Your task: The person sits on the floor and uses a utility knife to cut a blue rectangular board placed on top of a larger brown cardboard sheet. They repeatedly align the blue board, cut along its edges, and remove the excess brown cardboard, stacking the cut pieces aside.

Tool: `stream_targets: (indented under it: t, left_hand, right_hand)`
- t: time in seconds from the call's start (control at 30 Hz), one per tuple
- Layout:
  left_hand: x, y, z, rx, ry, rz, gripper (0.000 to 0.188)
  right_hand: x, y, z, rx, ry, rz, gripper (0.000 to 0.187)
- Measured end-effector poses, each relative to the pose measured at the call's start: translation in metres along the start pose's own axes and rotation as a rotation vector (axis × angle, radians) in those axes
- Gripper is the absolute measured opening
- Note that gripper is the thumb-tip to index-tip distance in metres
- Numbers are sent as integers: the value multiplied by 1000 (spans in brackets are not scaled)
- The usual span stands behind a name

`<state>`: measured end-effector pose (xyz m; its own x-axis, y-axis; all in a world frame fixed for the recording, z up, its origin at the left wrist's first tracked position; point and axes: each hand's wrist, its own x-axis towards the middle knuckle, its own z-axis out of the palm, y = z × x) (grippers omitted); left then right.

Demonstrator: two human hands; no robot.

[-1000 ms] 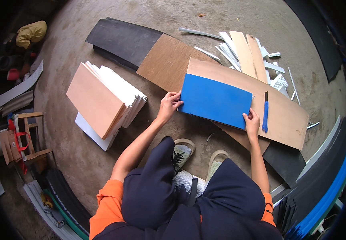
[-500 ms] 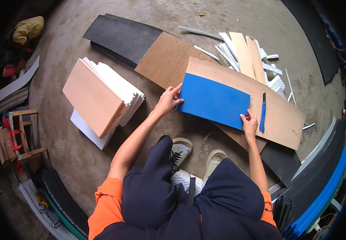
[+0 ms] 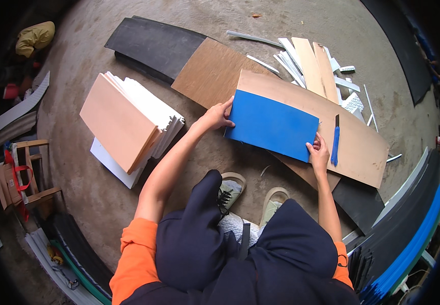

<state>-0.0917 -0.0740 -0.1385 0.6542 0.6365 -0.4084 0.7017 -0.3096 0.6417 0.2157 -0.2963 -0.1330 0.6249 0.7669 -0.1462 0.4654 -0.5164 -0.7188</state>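
A flat blue rectangular sheet (image 3: 272,124) lies over a long tan board (image 3: 360,152) in front of me. My left hand (image 3: 217,116) grips its left edge, thumb near the lower corner and fingers higher along the side. At the lower right corner my right hand (image 3: 319,152) has its fingers closed on the edge. Just right of the sheet, a blue-handled utility knife (image 3: 335,145) rests on the tan board. A brown wooden board (image 3: 212,71) and black sheets (image 3: 154,46) lie partly beneath, reaching to the far left.
To the left stands a stack of white sheets (image 3: 146,104) with a peach sheet (image 3: 118,122) on top. White and tan offcut strips (image 3: 314,71) are scattered at the far right. Black and blue sheets (image 3: 408,244) line the near right; a wooden frame (image 3: 39,170) stands at far left.
My left hand has shifted slightly up along the sheet's left edge, its fingers straighter. The blue sheet and my right hand have hardly moved.
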Motion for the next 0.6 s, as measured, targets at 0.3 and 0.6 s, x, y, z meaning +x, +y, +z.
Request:
stream_targets:
  t: [0.3, 0.6]
  left_hand:
    - [-51, 29, 42, -225, 558, 108, 48]
    - [-58, 15, 30, 28, 301, 331, 82]
  right_hand:
    - [4, 4, -4, -34, 6, -35, 55]
    - [4, 12, -10, 92, -56, -66, 56]
